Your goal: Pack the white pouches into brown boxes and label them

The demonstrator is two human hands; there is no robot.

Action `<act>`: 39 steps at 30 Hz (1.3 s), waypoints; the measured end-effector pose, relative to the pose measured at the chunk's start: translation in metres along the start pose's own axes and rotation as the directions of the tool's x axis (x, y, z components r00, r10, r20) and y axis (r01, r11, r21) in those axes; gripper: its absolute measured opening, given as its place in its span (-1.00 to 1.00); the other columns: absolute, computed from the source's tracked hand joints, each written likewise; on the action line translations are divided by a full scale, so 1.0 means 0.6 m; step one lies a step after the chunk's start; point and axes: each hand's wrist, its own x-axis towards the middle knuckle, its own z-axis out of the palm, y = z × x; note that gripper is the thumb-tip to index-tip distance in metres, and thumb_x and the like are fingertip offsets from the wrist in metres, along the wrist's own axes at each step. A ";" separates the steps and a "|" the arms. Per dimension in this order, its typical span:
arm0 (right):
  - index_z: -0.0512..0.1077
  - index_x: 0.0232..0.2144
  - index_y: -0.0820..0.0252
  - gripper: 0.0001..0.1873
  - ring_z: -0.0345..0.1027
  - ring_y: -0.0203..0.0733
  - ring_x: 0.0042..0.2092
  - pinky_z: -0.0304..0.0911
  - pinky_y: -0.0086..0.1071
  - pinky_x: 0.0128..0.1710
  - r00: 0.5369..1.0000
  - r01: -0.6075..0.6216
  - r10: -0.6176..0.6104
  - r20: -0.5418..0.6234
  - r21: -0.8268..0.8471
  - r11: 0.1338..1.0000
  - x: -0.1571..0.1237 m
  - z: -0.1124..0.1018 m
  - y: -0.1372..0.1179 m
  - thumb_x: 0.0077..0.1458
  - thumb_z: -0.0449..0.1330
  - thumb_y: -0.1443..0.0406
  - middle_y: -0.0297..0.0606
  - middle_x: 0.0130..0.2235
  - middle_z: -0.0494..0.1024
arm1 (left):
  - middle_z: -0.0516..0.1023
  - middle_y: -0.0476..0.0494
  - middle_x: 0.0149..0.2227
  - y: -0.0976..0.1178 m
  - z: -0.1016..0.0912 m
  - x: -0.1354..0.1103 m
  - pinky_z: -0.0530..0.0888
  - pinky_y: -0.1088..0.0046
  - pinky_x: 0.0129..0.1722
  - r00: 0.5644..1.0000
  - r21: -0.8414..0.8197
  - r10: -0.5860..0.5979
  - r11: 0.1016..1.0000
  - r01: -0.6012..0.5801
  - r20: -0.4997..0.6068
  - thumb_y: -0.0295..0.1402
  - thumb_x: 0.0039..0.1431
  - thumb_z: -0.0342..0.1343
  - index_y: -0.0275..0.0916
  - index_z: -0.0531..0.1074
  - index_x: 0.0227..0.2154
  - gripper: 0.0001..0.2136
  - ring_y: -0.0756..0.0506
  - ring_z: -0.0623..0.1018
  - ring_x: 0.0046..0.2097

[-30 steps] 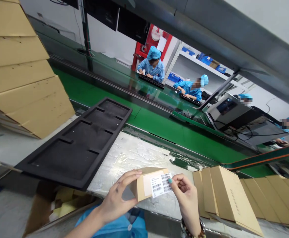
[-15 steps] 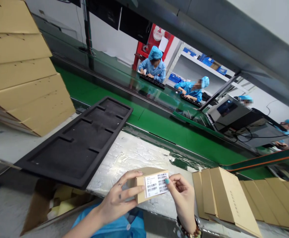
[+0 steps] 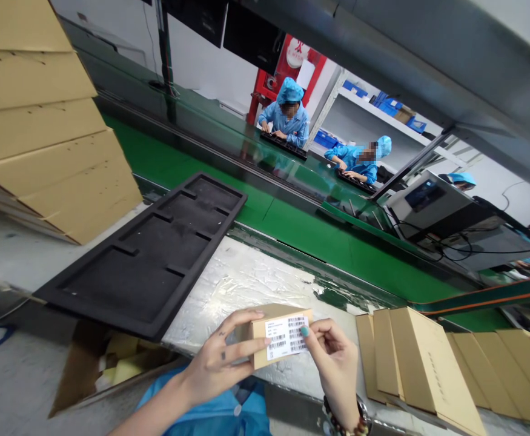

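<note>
My left hand grips a small brown cardboard box by its left end, fingers spread over its top and near face. A white barcode label with printed text covers most of the face turned towards me. At the label's right edge my right hand is closed in a pinch, its thumb lying over the label and its other fingers curled. Whether that edge is fully stuck down cannot be seen. The box is slightly tilted, above the near edge of the whitish worktop.
A black tray with recesses lies left of my hands. Stacked brown boxes stand at the far left and on the right. A green conveyor runs behind; co-workers in blue sit beyond it. Below left is an open carton.
The camera view has shifted slightly. Both hands keep the same hold on the box and label, with the right thumb still on the label's right edge.
</note>
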 end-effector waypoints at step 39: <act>0.48 -0.44 0.20 -0.74 0.13 -0.31 -0.51 0.05 -0.43 -0.53 1.000 0.017 -0.016 0.016 -0.076 0.997 0.003 -0.002 -0.007 0.15 0.30 0.14 -0.31 -0.51 0.41 | 0.27 -0.27 0.18 0.008 -0.005 0.008 0.53 0.14 0.15 1.000 0.035 0.010 0.999 -0.009 -0.016 -0.59 0.20 0.18 -0.14 0.46 0.05 -0.62 -0.28 0.38 0.24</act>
